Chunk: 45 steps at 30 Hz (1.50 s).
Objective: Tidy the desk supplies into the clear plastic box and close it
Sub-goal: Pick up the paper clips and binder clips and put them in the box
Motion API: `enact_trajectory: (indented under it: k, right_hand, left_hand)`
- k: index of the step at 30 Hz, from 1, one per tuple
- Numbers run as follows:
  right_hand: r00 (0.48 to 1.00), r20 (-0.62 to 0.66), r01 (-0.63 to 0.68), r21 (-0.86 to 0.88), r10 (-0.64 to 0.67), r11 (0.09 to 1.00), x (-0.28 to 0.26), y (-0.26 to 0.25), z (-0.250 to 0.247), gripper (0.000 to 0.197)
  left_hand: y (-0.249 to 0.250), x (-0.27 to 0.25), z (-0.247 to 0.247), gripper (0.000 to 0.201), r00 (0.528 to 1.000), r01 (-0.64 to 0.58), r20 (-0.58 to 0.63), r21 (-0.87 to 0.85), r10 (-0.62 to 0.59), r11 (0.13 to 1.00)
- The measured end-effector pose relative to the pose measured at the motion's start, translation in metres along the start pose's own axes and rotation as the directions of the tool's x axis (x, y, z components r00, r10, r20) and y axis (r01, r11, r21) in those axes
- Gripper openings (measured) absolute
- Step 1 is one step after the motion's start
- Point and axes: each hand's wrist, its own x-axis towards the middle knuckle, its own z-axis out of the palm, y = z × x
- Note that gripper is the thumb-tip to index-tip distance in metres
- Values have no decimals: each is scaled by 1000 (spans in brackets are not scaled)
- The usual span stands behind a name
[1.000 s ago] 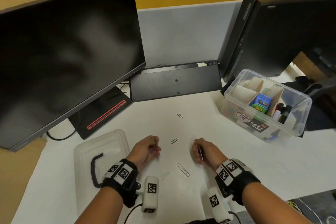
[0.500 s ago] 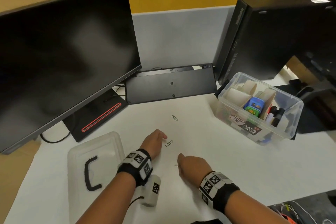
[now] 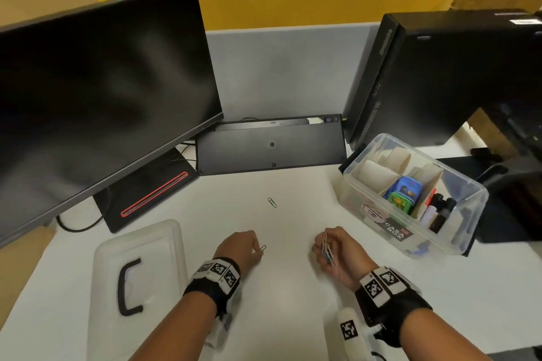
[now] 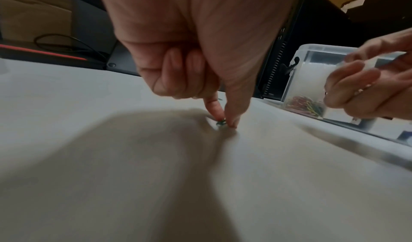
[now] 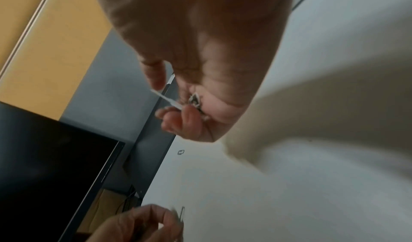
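Down at the near edge of the white bench (image 3: 293, 302), the left hand (image 3: 239, 248) is knuckles-up with forefinger and thumb pressed tip to tip on a small wire paper clip (image 3: 263, 248) — a pinch right at the smooth surface, the other fingers curled into the palm. Over on the right, the right hand (image 3: 337, 252) is turned palm-inward and clenched round a bundle of paper clips (image 3: 327, 248), thin bent wires fanning out of the fist, one pale one sticking out between the fingertips in the right wrist view. Between and beyond the two hands, a second loose clip (image 3: 272, 202) lies flat on the bench, well apart from both.

The clear plastic box (image 3: 457, 243) stands open to the right, past the right hand, rounded corners and see-through walls, with a dark printed label on its near side. Inside are cardboard dividers (image 3: 374, 176), a blue-and-green packet (image 3: 406, 192) and dark markers (image 3: 440, 211) standing on end — and through the wall, in the left wrist view, a tangle of coloured clips at the bottom. Its lid (image 3: 140, 243), frosted and flat with a black curved handle (image 3: 127, 287), lies on the bench beside the left wrist.
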Motion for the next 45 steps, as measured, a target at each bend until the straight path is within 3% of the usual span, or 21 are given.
enact_trajectory:
  k: [4,7,9,11,14,17,24,29,34,45]
  right_hand:
    - [997,-72,-46,-178,34,983,12,-6,1,30]
    - [996,-87,-20,-401,-16,916,25,-20,15,33]
    - [993,-73,26,-630,-93,776,39,-32,29,36]
    - [979,-17,97,-835,-202,542,56,-39,43,35]
    - [940,48,155,-942,-338,297,80,-41,65,31]
    - [937,67,93,-994,-342,59,101,-37,86,23]
    - [930,55,-21,-979,-363,-204,116,-16,103,18]
    - [945,-14,-89,-973,-327,-213,120,-21,114,20]
    - [946,28,-111,-909,-324,-402,109,-14,115,17]
    - [976,50,10,-983,-212,-183,54,-1,45,10]
  left_hand:
    - [1,-3,0,6,1000,14,-19,44,-13,999]
    - [-7,-7,-2,10,998,44,-40,-136,-50,990]
    - [-15,-14,-7,16,994,40,-82,-311,-69,950]
    - [-25,-20,-14,16,987,31,-129,-437,-97,899]
    - [-41,-27,-23,17,972,5,-196,-524,-126,852]
    - [-57,-31,-31,19,957,3,-238,-559,-164,829]
    - [-87,-32,-45,16,948,17,-254,-559,-190,829]
    - [-96,-28,-49,17,957,29,-219,-576,-188,817]
    - [-92,-29,-52,16,963,-6,-226,-567,-149,823]
    - [-51,-28,-53,16,964,-66,-250,-546,-87,835]
